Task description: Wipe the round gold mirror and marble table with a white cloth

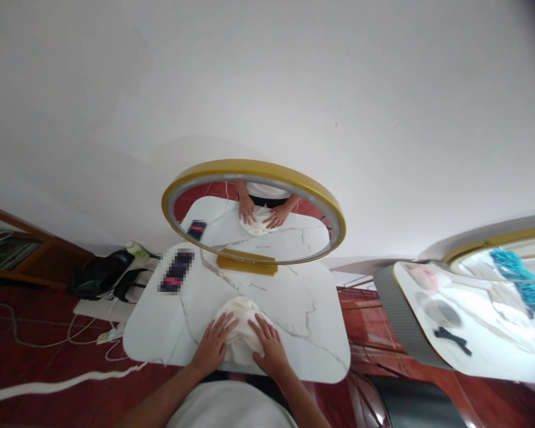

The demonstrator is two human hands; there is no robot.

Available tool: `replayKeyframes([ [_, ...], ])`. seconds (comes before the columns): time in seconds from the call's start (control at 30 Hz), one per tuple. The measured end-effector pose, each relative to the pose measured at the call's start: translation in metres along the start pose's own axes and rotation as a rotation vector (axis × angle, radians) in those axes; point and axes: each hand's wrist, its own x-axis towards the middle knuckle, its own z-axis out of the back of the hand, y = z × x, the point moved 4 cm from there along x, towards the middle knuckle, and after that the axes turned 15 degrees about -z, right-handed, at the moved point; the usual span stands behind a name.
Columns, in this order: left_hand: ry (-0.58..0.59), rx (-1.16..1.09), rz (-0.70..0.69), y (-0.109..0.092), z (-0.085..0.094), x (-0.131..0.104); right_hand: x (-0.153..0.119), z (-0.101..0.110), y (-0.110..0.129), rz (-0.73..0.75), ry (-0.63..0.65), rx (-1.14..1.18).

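A white, soft-looking piece of cloth (pixel 241 349), rounded and bunched up, lies at the front edge of the white marble-patterned table (pixel 294 309). My left hand (pixel 216 342) rests flat on its left side with the fingers spread. On its right side lies my right hand (pixel 270 345), fingers likewise spread and the thumb pointing inward. Neither hand grips the cloth; both press on it from above. Whether the cloth is a cap or a folded fabric I cannot tell. Both hands and the cloth show again in the gold-rimmed mirror (pixel 254 220).
The mirror stands on a gold base (pixel 247 263) at the table's back, against the wall. A blurred-out dark object (pixel 176 272) lies at the table's left. A second table (pixel 481 321) with a black strip stands right, near a black seat (pixel 414 401). Cables and a black bag (pixel 100 273) are left.
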Motion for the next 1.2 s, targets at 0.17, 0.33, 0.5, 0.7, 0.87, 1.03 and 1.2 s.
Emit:
replayKeyframes([
  [0.17, 0.16, -0.115, -0.191, -0.022, -0.002, 0.013, -0.031, 0.008, -0.041, -0.027, 0.046, 0.017],
  [0.33, 0.207, -0.145, -0.228, -0.045, -0.016, 0.034, -0.049, 0.015, -0.068, -0.049, 0.01, 0.014],
  [0.5, 0.233, -0.106, -0.196, -0.048, -0.023, 0.043, -0.044, 0.018, -0.072, -0.091, -0.045, 0.012],
  [0.7, 0.182, -0.026, -0.136, -0.033, -0.014, 0.065, -0.012, 0.027, -0.066, -0.076, -0.121, 0.005],
  [0.87, 0.136, 0.019, -0.068, -0.018, -0.002, 0.102, 0.029, 0.047, -0.06, -0.081, -0.193, 0.008],
  [1.03, 0.121, 0.019, -0.066, -0.009, 0.012, 0.13, 0.056, 0.066, -0.059, -0.096, -0.222, 0.024],
  [1.2, 0.13, 0.044, -0.07, -0.017, 0.008, 0.131, 0.048, 0.068, -0.068, -0.076, -0.229, 0.045],
])
